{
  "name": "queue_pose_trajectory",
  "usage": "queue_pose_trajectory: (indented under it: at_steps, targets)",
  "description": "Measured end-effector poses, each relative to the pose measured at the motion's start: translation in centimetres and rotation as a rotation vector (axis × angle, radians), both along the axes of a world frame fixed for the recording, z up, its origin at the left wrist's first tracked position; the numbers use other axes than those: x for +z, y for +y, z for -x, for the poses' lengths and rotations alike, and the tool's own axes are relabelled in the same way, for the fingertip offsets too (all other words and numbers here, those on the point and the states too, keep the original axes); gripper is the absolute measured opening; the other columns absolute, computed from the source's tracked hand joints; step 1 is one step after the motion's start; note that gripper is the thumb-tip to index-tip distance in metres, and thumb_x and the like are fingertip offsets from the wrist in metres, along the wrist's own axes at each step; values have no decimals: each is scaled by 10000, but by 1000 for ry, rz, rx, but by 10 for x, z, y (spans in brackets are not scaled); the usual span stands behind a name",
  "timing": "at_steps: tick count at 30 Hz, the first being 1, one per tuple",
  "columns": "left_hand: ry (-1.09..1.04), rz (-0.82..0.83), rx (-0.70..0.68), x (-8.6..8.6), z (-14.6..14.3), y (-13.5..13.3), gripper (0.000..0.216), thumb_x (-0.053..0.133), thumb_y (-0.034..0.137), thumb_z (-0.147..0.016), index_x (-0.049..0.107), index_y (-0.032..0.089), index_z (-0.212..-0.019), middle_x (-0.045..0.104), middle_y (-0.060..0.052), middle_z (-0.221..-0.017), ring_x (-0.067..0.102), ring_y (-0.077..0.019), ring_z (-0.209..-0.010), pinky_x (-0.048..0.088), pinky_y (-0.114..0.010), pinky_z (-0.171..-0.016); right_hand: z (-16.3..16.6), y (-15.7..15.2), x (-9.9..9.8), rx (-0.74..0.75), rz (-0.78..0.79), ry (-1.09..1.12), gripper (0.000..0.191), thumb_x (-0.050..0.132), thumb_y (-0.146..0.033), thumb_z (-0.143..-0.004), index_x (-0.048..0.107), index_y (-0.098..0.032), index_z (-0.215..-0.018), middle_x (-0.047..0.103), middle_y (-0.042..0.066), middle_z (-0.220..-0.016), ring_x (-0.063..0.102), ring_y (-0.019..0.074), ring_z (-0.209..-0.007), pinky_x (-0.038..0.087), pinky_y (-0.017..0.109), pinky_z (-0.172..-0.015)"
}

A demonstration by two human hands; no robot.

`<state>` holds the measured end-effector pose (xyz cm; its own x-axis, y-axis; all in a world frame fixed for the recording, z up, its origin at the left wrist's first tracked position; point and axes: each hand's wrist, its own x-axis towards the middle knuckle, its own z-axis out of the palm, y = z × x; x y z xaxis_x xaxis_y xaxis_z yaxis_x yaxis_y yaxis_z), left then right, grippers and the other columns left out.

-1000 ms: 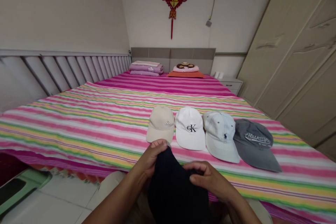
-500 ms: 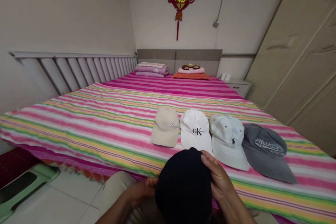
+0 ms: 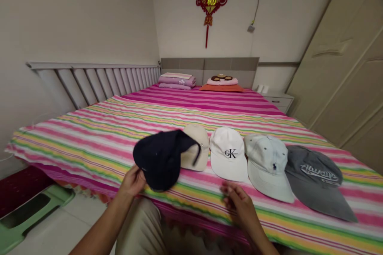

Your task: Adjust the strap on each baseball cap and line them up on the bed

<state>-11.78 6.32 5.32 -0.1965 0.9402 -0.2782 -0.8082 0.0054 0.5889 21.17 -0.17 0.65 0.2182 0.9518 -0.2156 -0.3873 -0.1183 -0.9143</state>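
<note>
My left hand (image 3: pixel 133 181) grips a dark navy baseball cap (image 3: pixel 163 161) by its lower left edge, holding it tilted above the bed. This cap partly covers a beige cap (image 3: pixel 196 147) lying behind it. My right hand (image 3: pixel 236 199) is off the cap, fingers curled loosely and a little blurred, just below a white cap (image 3: pixel 229 151) with "CK" lettering. To the right lie a pale cap (image 3: pixel 267 155) with a small dark emblem and a grey cap (image 3: pixel 317 179) with white script; the row lies with brims toward me.
The bed has a striped sheet (image 3: pixel 89 135). Folded purple bedding (image 3: pixel 176 81) and a pink folded pile (image 3: pixel 222 81) lie by the headboard (image 3: pixel 185 63). A metal rail (image 3: pixel 98 83) runs along the left. A green stool (image 3: pixel 48 207) stands at lower left.
The navy cap has moved left and forward, from above my lap to over the bed, turning as it went. My right hand has let go of it. The camera view has shifted slightly.
</note>
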Motion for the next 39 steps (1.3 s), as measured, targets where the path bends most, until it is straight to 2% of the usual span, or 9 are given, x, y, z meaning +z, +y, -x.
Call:
queue_pose_trajectory:
  at_steps: [5,11,16,23,27,31,33,35,39]
  targets:
    - [100,-96,138,46,18,51,344,349,114,-834,608,168,-1054,714,-30,-741,655,-144,-709,477,-268,-817,5,-11,-26,54,-30,-145,393,724,-466,-530,629,-159,-755,603,-5,-586,499,109,-438,391,243,-429]
    - [338,167,109,7,24,79,143,490,42,-705,625,73,-744,627,-43,-505,605,-173,-499,517,-316,-596,4,-13,-26,54,-72,-233,378,687,-496,-573,636,-161,-740,609,13,-604,504,122,-447,389,251,-437]
    - [543,202,224,-24,22,83,78,570,48,-617,565,121,-588,577,11,-460,525,-121,-420,459,-260,-521,5,-14,-28,48,-96,-297,383,668,-513,-589,643,-159,-733,608,21,-605,511,141,-462,410,274,-467]
    - [859,233,247,-2,33,84,88,613,85,-547,577,165,-561,603,-29,-552,592,-224,-713,426,-280,-635,3,-16,-27,78,-94,-340,380,658,-511,-604,650,-159,-748,612,31,-632,543,163,-516,427,284,-508]
    - [934,218,111,11,5,68,102,626,170,-602,603,184,-700,645,-48,-691,591,-237,-847,428,-277,-691,3,-16,-29,83,-118,-348,359,649,-501,-624,643,-163,-744,608,31,-631,542,159,-513,416,276,-494]
    - [865,273,-282,-5,-60,33,287,711,358,-563,613,115,-680,640,-110,-610,621,-294,-664,471,-371,-600,8,-16,-29,30,-140,-354,368,646,-516,-619,641,-166,-734,593,19,-611,519,151,-487,409,278,-488]
    - [559,352,-641,-17,-92,21,379,675,435,-611,605,85,-741,660,-175,-709,634,-306,-690,486,-414,-622,10,-17,-28,-9,-154,-359,375,641,-528,-618,639,-168,-725,585,15,-597,502,145,-471,404,277,-481]
    - [200,336,-536,-24,-116,18,320,653,351,-678,580,82,-835,661,-179,-764,644,-262,-707,495,-388,-674,10,-17,-27,10,-159,-363,373,640,-524,-622,638,-165,-728,589,18,-601,505,146,-477,405,276,-481]
    - [49,218,-270,-24,-141,23,257,513,138,-797,510,189,-1049,673,-60,-864,639,-114,-730,483,-232,-750,5,-16,-27,104,-147,-321,360,657,-500,-624,636,-160,-740,597,17,-614,517,140,-497,406,265,-488]
